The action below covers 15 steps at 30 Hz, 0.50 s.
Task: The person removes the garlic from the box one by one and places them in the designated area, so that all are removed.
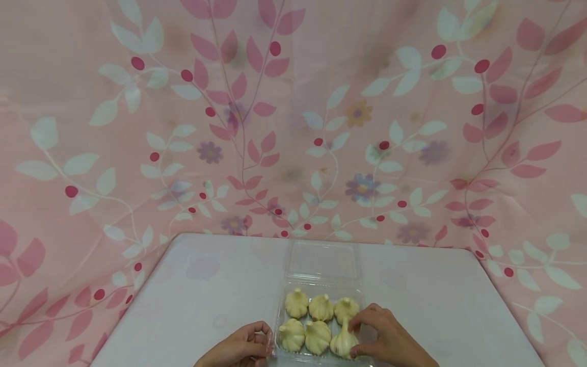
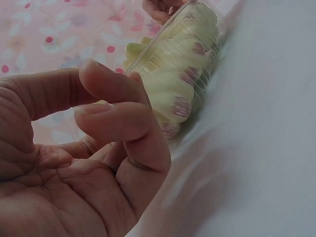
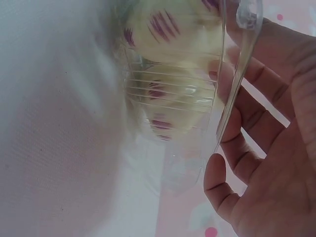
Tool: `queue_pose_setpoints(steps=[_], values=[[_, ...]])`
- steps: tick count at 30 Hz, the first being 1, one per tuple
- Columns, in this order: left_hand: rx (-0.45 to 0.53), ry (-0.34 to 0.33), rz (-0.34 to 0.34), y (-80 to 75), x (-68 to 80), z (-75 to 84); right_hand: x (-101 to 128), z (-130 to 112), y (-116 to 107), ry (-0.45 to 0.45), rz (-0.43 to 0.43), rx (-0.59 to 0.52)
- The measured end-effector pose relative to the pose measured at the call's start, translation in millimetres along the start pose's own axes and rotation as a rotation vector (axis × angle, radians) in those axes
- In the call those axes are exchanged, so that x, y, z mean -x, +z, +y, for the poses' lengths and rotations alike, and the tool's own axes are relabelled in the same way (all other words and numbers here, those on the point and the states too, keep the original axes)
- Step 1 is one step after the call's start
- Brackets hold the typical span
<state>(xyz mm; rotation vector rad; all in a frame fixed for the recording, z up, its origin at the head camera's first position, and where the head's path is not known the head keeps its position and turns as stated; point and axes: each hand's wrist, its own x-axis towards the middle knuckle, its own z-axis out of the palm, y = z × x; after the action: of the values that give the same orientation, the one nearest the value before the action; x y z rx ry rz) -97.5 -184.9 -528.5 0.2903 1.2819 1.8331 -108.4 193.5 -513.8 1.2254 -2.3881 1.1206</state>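
Six pale garlic bulbs are seen in a clear plastic box [image 1: 281,311] that stands near the front edge of the table [image 1: 206,295], its hinged lid [image 1: 323,261] laid open flat behind it. The bulbs are set in two rows of three. The front right garlic bulb [image 1: 343,342] is pinched by the right hand [image 1: 382,336], with fingertips laid over its top and the thumb pressed against its lower side; the grip of that hand is thus clamped on the bulb, which sits in the front right corner of the box. In the right wrist view the box wall [image 3: 232,89] is seen close against the curled fingers [image 3: 247,148], and purple-streaked bulb skins are shown through the ribbed plastic.

The left hand [image 1: 240,347] is rested on the table just beside the box's left wall, at its front left corner. Its fingers are loosely curled toward the palm, and nothing is held in them; in the left wrist view the bent fingers [image 2: 123,123] are shown close to the plastic wall [image 2: 163,44], though whether it is actually touched cannot be told. The other five bulbs [image 1: 316,307] are left lying in the box, packed close against one another.

Behind the table a pink curtain [image 1: 293,112] printed with leaves, berries and small flowers is hung, and its folds are draped down around both sides of the table.
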Motion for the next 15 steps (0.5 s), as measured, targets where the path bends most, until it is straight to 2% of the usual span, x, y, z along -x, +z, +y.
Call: queue_pose_setpoints(steps=[6,11,15], values=[[0.022,0.015,-0.034,-2.4,-0.7,-1.6,-0.9,-4.8,-1.5,0.110,-0.031,0.062],[0.030,0.015,-0.035,-3.6,-1.2,-1.9,0.4,-5.0,-1.8,0.072,-0.026,0.127],[0.028,0.012,-0.033,-2.9,-1.2,-1.7,1.0,-4.7,-1.2,0.051,-0.035,0.126]])
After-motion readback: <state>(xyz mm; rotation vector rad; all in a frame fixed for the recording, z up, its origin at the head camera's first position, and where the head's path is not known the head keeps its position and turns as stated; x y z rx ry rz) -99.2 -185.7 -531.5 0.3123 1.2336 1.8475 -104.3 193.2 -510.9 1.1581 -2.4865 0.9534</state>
